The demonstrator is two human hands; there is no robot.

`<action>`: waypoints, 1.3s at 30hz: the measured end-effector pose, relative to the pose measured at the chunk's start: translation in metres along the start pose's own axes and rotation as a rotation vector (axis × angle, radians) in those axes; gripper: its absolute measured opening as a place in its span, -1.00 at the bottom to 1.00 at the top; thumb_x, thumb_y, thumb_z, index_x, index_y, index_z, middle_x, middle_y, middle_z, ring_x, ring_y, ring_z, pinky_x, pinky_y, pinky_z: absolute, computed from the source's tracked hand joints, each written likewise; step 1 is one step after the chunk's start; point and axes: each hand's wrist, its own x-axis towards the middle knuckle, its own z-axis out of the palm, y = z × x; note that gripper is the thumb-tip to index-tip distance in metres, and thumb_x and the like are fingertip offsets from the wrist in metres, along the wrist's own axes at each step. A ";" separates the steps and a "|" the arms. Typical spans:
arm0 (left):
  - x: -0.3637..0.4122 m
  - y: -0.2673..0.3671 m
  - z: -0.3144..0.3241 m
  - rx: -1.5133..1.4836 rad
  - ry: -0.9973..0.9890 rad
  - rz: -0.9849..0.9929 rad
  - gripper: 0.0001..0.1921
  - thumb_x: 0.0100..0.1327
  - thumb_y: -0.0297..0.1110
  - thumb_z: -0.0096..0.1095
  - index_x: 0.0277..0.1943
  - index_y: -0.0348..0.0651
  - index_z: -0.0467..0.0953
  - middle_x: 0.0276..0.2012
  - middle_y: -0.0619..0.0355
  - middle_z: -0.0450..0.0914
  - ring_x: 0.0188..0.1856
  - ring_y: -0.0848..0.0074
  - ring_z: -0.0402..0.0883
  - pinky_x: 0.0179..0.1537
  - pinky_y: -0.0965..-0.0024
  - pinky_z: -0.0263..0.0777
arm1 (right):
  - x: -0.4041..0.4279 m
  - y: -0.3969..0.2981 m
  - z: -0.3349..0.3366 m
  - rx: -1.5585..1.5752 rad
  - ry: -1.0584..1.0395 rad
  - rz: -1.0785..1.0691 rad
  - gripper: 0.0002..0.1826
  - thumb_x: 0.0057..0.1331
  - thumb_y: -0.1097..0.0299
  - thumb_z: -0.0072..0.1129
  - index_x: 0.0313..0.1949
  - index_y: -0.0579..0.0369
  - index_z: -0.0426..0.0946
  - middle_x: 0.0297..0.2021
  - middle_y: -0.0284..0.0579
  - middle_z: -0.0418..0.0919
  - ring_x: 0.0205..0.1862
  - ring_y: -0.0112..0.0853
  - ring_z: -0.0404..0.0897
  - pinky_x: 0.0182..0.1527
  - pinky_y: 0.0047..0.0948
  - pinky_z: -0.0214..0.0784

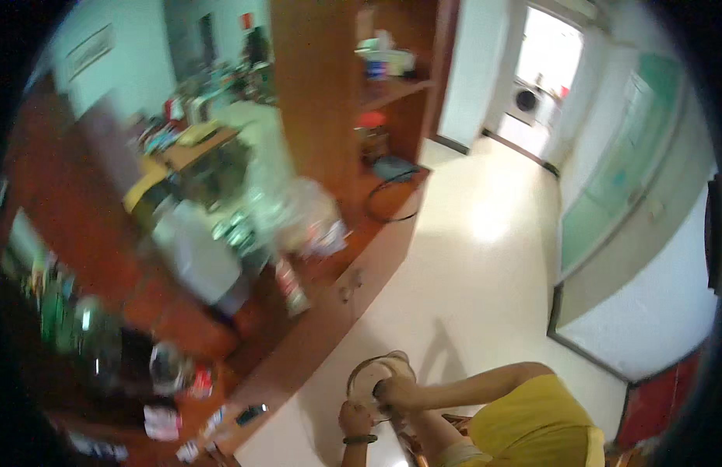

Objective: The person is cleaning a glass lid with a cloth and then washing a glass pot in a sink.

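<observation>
A pale, round, dish-like thing with a dark rim point(369, 373) is at the lower middle, in front of my bare leg point(434, 429). My left hand point(355, 417), with a dark bracelet at the wrist, grips its near rim. My right hand point(400, 394) reaches in from the right, closed around a small dark object point(378, 388) over the pale thing. Blur and my fingers hide most of that object, so its kind cannot be told.
At left, a reddish-brown wooden cabinet point(314, 87) bears plastic bags point(194, 251), a black cable loop point(393, 201) and a phone-like dark thing point(251, 414). The pale floor point(477, 274) runs to a bright doorway with a washing machine point(525, 100). A green-paned door point(612, 169) stands right.
</observation>
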 end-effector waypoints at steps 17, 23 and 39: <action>0.118 0.343 0.211 0.046 -0.509 0.493 -0.82 0.06 -0.44 -0.01 -0.37 -0.43 0.40 -0.50 -0.16 0.50 -0.53 0.27 0.54 -0.51 0.27 0.37 | -0.127 0.214 -0.256 0.282 0.816 0.577 -0.78 -0.11 0.41 0.14 -0.39 0.09 0.43 -0.40 -0.07 0.44 -0.29 -0.16 0.39 -0.25 -0.21 0.27; 0.135 0.434 0.272 -0.078 -0.712 0.209 -0.88 0.10 -0.49 -0.07 -0.39 -0.39 0.35 -0.60 0.07 0.45 -0.64 0.50 0.46 -0.70 0.48 0.37 | -0.189 0.232 -0.340 0.198 1.035 0.837 -0.75 -0.07 0.41 0.13 -0.33 0.15 0.43 -0.33 0.00 0.45 -0.26 -0.11 0.43 -0.19 -0.21 0.30; 0.133 0.597 0.507 -0.012 -1.156 0.332 -0.86 -0.03 -0.57 -0.11 -0.38 -0.38 0.39 -0.53 0.07 0.48 -0.59 0.45 0.50 -0.60 0.41 0.46 | -0.308 0.457 -0.401 0.229 0.996 1.105 -0.72 0.03 0.37 0.06 -0.21 0.07 0.47 -0.34 -0.05 0.48 -0.20 -0.10 0.46 -0.10 -0.18 0.28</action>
